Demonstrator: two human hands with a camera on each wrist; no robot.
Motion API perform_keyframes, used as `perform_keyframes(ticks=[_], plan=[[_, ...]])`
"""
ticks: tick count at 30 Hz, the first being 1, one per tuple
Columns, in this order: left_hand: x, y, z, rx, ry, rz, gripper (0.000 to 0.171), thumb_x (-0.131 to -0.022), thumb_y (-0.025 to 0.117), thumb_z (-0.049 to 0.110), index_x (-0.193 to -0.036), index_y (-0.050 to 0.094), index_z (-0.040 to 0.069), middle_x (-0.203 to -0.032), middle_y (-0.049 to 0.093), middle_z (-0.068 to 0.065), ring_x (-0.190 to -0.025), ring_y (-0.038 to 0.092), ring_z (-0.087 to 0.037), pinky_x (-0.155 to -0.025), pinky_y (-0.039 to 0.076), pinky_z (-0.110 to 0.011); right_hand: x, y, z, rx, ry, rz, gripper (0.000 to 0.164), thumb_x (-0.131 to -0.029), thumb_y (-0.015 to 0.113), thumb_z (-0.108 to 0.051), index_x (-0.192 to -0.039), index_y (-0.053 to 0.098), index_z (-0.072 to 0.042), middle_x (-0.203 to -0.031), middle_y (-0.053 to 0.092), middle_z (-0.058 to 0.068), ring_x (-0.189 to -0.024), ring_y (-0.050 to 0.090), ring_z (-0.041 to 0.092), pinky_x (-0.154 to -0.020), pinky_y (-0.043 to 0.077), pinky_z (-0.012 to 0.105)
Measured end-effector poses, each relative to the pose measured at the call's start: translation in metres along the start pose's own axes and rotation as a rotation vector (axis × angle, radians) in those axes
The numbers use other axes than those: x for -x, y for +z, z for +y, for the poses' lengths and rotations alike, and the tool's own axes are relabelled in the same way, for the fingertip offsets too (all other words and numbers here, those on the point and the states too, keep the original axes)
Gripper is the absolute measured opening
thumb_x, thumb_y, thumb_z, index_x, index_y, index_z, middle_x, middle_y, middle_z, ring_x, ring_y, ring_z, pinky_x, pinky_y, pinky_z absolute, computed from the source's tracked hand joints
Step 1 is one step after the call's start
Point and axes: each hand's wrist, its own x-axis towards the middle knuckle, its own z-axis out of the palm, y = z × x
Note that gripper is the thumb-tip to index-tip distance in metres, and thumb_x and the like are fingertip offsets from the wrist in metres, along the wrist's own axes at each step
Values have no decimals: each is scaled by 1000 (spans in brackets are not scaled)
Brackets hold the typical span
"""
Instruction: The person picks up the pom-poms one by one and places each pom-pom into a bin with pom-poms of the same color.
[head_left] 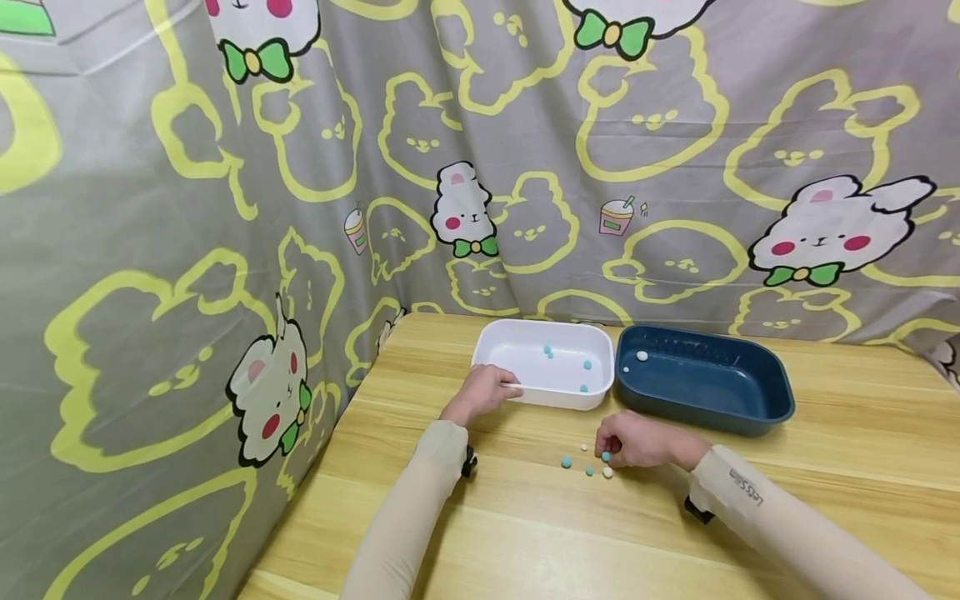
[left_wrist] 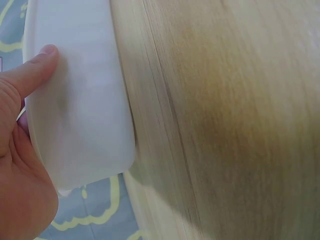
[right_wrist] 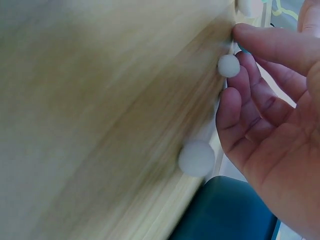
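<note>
My left hand point(head_left: 483, 392) grips the near left rim of a white plastic tray point(head_left: 555, 397), its thumb point(left_wrist: 47, 60) on the outer wall and its fingers over the inside. Several small light-blue balls point(head_left: 587, 365) lie in that tray. On the table, my right hand point(head_left: 641, 440) pinches a light-blue ball point(head_left: 606, 457) between thumb and fingertips; the thumb hides most of it in the right wrist view. Close by lie a white ball point(head_left: 607, 472), a smaller white one point(head_left: 584, 447) and two light-blue balls, one larger point(head_left: 566, 462) and one smaller point(head_left: 588, 471).
A dark blue tray point(head_left: 705, 408) stands right of the white tray, almost side by side with it. Inside are a white ball point(head_left: 642, 356) and a smaller one point(head_left: 626, 369). A patterned grey curtain point(head_left: 525, 150) hangs behind and to the left of the wooden table point(head_left: 525, 533).
</note>
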Motion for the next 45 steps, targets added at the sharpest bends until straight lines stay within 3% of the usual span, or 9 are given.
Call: perform_keyframes(ticks=[14, 23, 37, 45], plan=[[1, 0, 0, 31, -19, -15, 12, -87, 68, 30, -80, 76, 24, -76, 67, 18, -66, 52, -6, -74, 39, -26, 0, -3, 0, -67, 53, -14, 16, -78, 69, 2, -85, 68, -12, -79, 60, -6, -68, 53, 5, -59, 48, 23], [0, -1, 2, 20, -10, -11, 11, -87, 69, 29, -80, 76, 24, -77, 68, 17, -72, 55, -4, -82, 38, -28, 0, -5, 1, -76, 53, -6, 12, -81, 68, -1, -86, 67, -12, -77, 58, -9, -68, 53, 3, -59, 48, 23], [1, 1, 1, 25, -29, -11, 11, -87, 69, 30, -82, 76, 23, -79, 68, 17, -72, 54, -5, -76, 40, -26, 1, -7, 1, -76, 57, 12, 9, -85, 67, -3, -88, 68, -12, -76, 58, -10, -69, 53, 3, -63, 47, 23], [1, 0, 1, 26, -13, -6, 11, -87, 69, 29, -80, 76, 24, -77, 67, 18, -70, 54, -4, -80, 39, -27, -1, -8, 1, -77, 67, 18, 7, -86, 66, -6, -89, 68, -13, -77, 58, -10, -70, 52, 5, -65, 46, 24]])
